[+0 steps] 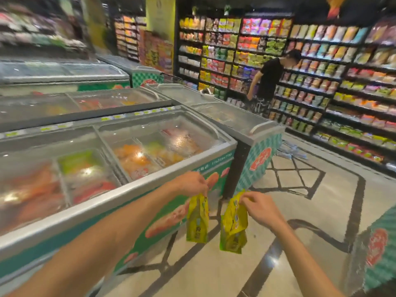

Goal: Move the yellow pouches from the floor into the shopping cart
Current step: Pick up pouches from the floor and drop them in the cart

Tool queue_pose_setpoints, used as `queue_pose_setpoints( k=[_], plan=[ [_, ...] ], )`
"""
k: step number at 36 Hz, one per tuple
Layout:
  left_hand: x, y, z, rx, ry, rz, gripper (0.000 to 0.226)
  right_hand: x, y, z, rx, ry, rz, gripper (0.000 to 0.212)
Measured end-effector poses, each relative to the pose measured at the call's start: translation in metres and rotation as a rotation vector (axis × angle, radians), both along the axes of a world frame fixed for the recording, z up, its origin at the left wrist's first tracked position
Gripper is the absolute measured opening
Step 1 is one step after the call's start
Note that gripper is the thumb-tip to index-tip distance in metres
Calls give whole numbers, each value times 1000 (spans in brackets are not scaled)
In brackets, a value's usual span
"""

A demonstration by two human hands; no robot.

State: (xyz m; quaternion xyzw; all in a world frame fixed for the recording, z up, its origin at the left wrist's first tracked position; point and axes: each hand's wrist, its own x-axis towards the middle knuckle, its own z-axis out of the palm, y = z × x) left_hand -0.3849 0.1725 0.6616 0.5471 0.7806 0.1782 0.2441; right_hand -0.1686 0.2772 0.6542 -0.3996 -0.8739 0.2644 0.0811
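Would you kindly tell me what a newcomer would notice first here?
Front and centre, the left hand and right hand each pinch a yellow pouch by its top, the left pouch and right pouch dangling above the tiled floor. To the left runs a glass-lidded chest freezer; at the far right, a person in black leans toward packed snack shelves.

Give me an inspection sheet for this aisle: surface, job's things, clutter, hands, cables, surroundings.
Surface: pale tiled floor with dark lines.
Job's things: left pouch and right pouch, both yellow, hanging clear of the floor.
Clutter: bluish packs lying on the floor farther down the aisle.
Hands: left hand pinches the left pouch's top; right hand pinches the right pouch's top.
Cables: nothing seen.
Surroundings: chest freezers at left, stocked shelves at right, a person in a black shirt by them.
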Motion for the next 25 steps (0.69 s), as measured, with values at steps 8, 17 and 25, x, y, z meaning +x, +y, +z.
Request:
queue_pose_setpoints(
  k=[8, 17, 25],
  plan=[
    [-14, -101, 5, 54, 16, 340, 27, -61, -46, 5, -7, -29, 315, 26],
    [-24, -244, 1, 71, 25, 636, 30, -136, -145, 2, -36, -6, 640, 25],
    [-37, -389, -4, 98, -26, 943, 23, -213, -267, -2, 29, -18, 927, 23]
  ],
)
